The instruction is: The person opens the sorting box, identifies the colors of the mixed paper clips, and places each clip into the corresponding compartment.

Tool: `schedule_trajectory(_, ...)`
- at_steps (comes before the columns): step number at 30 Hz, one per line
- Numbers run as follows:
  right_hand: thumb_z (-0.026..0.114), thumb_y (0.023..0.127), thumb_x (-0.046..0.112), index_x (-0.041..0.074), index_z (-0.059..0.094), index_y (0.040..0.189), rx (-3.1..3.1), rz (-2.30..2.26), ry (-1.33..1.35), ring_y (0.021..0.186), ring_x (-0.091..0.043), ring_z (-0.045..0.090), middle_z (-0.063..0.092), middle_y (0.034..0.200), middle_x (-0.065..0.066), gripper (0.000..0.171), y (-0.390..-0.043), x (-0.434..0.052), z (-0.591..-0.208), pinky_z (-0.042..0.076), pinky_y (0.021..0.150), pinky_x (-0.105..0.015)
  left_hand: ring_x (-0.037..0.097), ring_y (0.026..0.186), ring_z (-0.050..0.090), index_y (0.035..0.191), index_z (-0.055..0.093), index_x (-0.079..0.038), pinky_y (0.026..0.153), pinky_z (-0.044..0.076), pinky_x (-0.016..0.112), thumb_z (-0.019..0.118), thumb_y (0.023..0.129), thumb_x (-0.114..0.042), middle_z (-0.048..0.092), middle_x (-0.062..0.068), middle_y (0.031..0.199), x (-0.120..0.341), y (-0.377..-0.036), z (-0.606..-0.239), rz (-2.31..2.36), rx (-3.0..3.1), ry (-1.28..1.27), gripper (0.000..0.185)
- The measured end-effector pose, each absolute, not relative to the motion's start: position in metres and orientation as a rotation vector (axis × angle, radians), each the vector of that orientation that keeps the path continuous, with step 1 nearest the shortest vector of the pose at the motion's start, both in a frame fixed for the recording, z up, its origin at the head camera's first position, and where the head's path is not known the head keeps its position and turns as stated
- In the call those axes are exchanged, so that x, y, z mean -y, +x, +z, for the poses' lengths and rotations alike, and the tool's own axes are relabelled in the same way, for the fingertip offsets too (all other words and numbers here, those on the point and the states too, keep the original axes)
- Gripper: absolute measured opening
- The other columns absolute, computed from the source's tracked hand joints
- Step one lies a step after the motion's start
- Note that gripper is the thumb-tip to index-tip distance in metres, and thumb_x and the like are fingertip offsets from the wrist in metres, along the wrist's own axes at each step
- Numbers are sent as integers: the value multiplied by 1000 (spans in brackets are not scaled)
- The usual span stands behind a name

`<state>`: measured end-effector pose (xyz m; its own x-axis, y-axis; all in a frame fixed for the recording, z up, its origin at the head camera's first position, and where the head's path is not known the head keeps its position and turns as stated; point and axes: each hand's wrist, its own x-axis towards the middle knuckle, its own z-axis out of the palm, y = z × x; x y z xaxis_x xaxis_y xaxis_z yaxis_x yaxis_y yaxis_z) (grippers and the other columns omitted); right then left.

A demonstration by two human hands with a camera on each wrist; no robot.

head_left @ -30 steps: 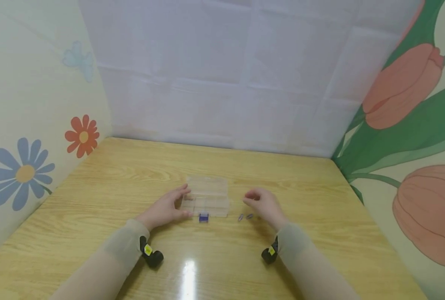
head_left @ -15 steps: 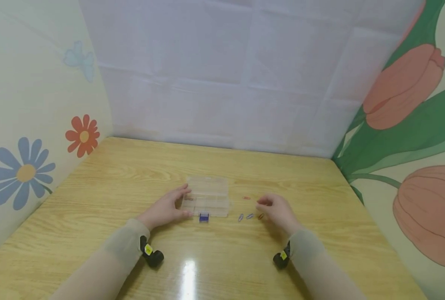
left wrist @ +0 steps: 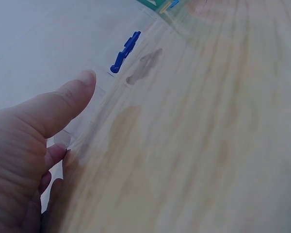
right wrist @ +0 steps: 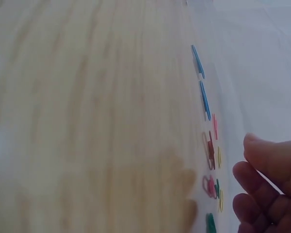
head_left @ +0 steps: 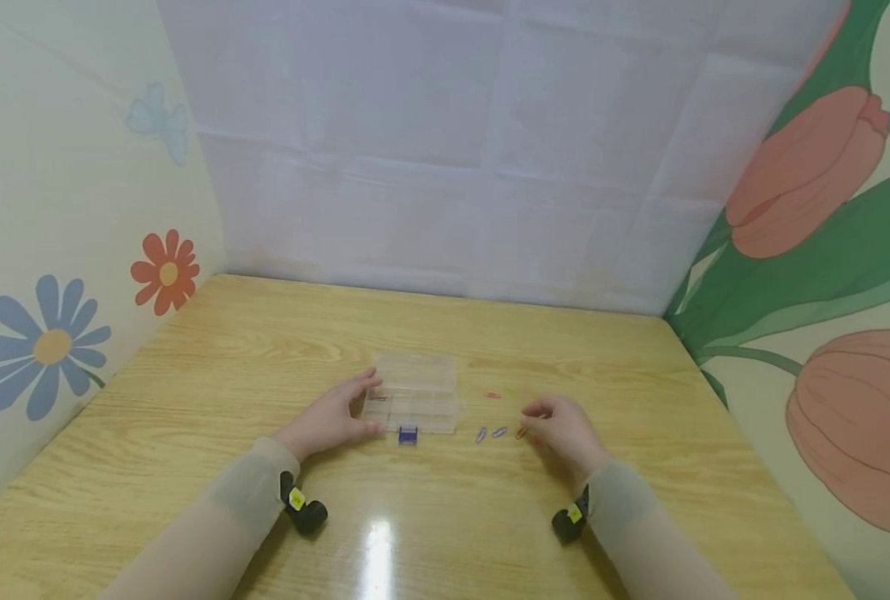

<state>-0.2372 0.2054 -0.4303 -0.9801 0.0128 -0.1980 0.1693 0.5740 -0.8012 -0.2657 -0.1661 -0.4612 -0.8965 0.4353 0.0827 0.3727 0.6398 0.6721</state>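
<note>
The table [head_left: 265, 350] is pale yellow wood with darker brown grain. At the frame's middle, a clear, colourless plastic box [head_left: 415, 392] carries a dark blue clasp [head_left: 407, 434]. To its right lie two blue-grey paper clips [head_left: 490, 433], an orange clip [head_left: 521, 432] and a red clip [head_left: 493, 395]. The sleeves [head_left: 250, 492] are sheer beige; the wrist cameras [head_left: 304, 512] are black with yellow marks. The left wall [head_left: 62, 208] is cream with blue, red and pale blue flowers; the back wall [head_left: 452, 150] is creased white; the right wall [head_left: 827, 250] shows salmon tulips on green stems
</note>
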Motion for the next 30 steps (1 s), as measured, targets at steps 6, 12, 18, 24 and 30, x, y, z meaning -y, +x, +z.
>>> schedule_trajectory(6,69,88,17,8,68,104,-2636,-1343,139,80,-19,59,65,91,-5,19,-236,-208,-432,46,74,-33,38,143,20,147,38,-10,113,17,57,76,79,-46,19,6,159,166,-265,-460,1107,-2758,676,86)
schedule_trajectory(12,71,87,18,9,69,103,-2629,-1324,136,86,-19,59,66,92,-3,19,-236,-209,-433,46,82,-38,37,142,20,148,38,-10,113,18,57,76,79,-46,19,6,159,166,-265,-459,1093,-2763,670,85)
schedule_trajectory(18,75,82,18,12,72,97,-2687,-1246,100,100,-23,56,64,103,-3,16,-238,-208,-436,42,94,-48,37,142,20,147,38,-11,113,18,57,76,79,-47,19,5,159,167,-266,-461,1087,-2765,665,86)
schedule_trajectory(24,76,81,16,14,73,92,-2771,-1109,6,94,-21,55,62,96,-2,11,-238,-207,-437,43,91,-46,38,143,19,147,38,-11,113,18,58,75,79,-49,19,5,160,167,-266,-462,1090,-2760,660,86)
schedule_trajectory(30,75,81,12,16,72,83,-2820,-1002,-22,88,-20,54,60,90,-1,5,-238,-206,-436,44,86,-44,38,142,20,147,39,-11,112,18,59,75,79,-50,19,5,160,167,-266,-462,1089,-2761,659,87)
